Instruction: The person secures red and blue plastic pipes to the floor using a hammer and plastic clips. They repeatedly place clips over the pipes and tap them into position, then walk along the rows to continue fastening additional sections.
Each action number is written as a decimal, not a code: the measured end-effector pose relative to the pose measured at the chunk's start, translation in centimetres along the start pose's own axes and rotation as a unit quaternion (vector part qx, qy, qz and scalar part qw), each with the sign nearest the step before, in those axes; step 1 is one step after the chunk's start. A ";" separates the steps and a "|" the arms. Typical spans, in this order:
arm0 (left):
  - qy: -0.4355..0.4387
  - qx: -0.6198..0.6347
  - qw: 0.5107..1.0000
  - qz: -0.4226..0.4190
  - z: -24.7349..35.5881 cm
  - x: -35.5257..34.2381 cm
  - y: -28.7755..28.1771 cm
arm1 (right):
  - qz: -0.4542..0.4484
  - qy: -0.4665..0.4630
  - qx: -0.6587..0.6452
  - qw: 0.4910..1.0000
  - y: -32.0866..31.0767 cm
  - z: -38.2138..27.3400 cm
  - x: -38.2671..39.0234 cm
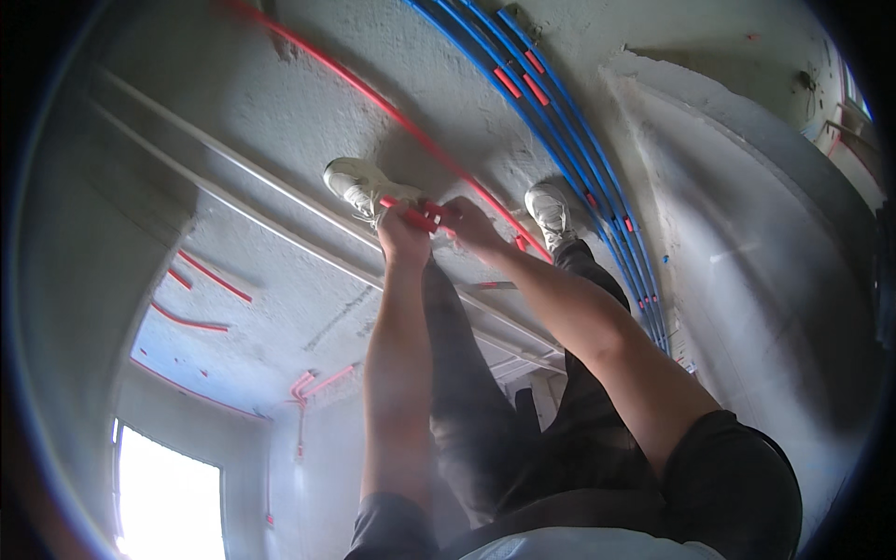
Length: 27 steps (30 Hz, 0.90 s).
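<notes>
My left hand (405, 241) is closed around a short length of red plastic pipe (422, 221), which sticks out past the fingers. Close beside it, the fingers of my right hand (472, 229) pinch a small red piece (435, 211) near the pipe's end. Whether the two red parts touch is too small to tell. Both hands are low, in front of my white shoes (551, 211). A long red pipe (401, 117) runs along the concrete floor, passing behind my right hand.
Several blue pipes (560, 121) with red sleeves curve along the right, beside a grey wall (756, 215). Two pale pipes (252, 168) cross the floor to the left and behind my legs. Loose red pipe pieces (215, 275) lie farther left. A bright window opening (168, 495) shows lower left.
</notes>
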State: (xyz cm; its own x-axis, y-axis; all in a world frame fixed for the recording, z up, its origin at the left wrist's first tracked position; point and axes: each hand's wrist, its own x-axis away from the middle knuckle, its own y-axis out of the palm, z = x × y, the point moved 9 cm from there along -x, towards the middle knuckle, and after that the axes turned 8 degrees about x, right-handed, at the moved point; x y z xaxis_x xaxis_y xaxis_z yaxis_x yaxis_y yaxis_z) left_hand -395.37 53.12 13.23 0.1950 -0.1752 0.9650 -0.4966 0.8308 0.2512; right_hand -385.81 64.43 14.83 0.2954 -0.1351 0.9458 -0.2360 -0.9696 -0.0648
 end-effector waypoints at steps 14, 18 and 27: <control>0.090 -0.430 0.887 0.141 5.0 -15.5 -8.2 | 0.331 -0.149 -0.040 0.931 -0.7 2.4 -16.5; 0.114 -0.440 0.881 0.132 6.9 -17.0 -11.2 | 0.320 -0.069 -0.165 0.930 1.1 3.0 -15.3; 0.141 -0.605 0.771 0.139 6.3 -15.2 -8.9 | 0.367 -0.178 0.197 0.892 3.5 1.2 -12.7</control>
State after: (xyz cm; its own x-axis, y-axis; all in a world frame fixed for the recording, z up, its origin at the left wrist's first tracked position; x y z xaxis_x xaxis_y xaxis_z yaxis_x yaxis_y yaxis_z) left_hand -399.28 45.08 -3.24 0.4844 0.0781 0.8713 0.5669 0.7306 -0.3806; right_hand -389.22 62.52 2.24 0.4869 -0.7507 0.4466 -0.1642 -0.5808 -0.7973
